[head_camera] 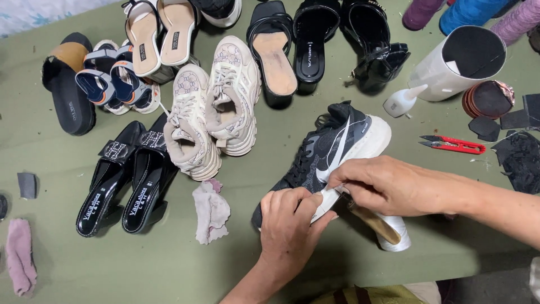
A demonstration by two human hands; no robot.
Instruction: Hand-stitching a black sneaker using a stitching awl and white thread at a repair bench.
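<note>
Right of centre in the frame, a black sneaker [329, 149] with a white sole and a white stripe lies on its side on the green table [112, 270], toe toward the upper right. The left hand [289, 222] comes up from the bottom edge and rests on the heel end of the shoe, its grip closed around the upper with the thumb pressing a white strip [326, 200] against it. The right hand [388, 186] reaches in from the right, its grip pinching the same white strip just beside the left thumb (the fingertips of both hands nearly touch). Below the right hand a white roll [394, 231] with a tan core lies on the table. In the upper right a white cylindrical container [450, 67] lies tipped on its side, its dark inside showing nothing I can make out. Just left of it is a small white squeeze bottle [402, 101], and red snips [454, 145] lie to its lower right.
</note>
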